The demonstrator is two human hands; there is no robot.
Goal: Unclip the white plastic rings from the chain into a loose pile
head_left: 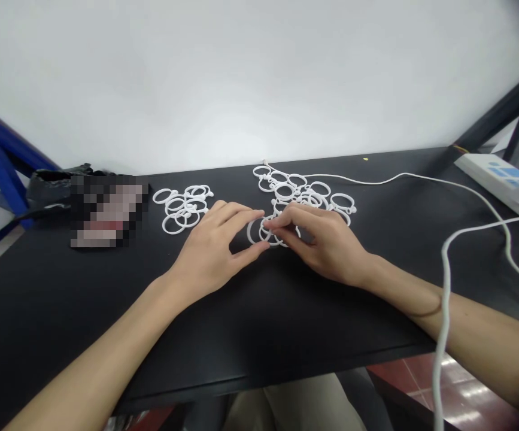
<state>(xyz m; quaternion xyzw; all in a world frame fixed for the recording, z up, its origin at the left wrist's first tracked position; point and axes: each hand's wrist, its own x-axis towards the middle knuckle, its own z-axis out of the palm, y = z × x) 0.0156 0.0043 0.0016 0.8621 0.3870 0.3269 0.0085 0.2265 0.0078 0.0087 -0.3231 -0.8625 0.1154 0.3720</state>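
Note:
Near the middle of the black table, my right hand [326, 239] pinches the edge of a white ring [251, 232] between thumb and forefinger. That ring is slightly blurred. My left hand [216, 245] comes in from the other side, its thumb and fingers spread apart around the ring; whether they touch its rim is hard to see. Behind and partly under my right hand lies a loose pile of white rings [285, 191] with small round knobs on them. Beyond my left hand sits a smaller group of similar rings [175, 224], several of them overlapping.
A white cord [371, 181] runs along the back and right, and another stretch of cord [445, 287] hangs across my right forearm. At right stands a white device [497, 179] with a blue panel. A black plastic bag [48, 191] and a pixelated object [113, 212] lie at left.

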